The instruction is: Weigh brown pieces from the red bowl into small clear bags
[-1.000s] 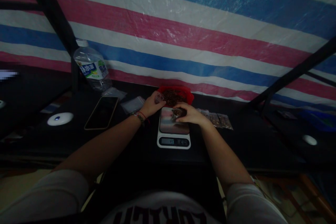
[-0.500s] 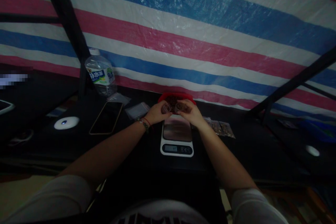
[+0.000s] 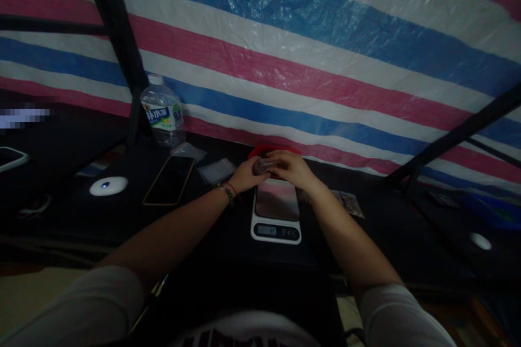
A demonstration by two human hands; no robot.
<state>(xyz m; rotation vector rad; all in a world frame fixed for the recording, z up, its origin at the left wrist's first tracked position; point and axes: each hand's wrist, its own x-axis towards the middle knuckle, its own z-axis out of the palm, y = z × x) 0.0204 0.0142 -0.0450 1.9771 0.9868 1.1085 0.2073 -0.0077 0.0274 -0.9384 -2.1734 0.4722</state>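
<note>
Over the far end of a white digital scale [image 3: 275, 232] with a metal plate, my two hands come close together. The fingers of my left hand [image 3: 246, 173] are closed on a small clear cup [image 3: 260, 166]. My right hand [image 3: 296, 171] curls its fingers over a second clear cup [image 3: 275, 163], mostly hidden, which sits mouth towards the first. Whether the two cups touch I cannot tell. Just behind my hands is a red basin [image 3: 260, 149]; its contents are mostly covered by my fingers.
To the left lie flat clear bags [image 3: 216, 172], a dark phone [image 3: 169, 180] and a white oval device [image 3: 109, 186]. A large clear bottle [image 3: 163, 114] stands against the striped sheet [image 3: 285, 81]. Small filled packets [image 3: 351, 204] lie right of the scale.
My right hand has moved left and turned over, bringing its cup up against or very near the left one. The view has shifted slightly.
</note>
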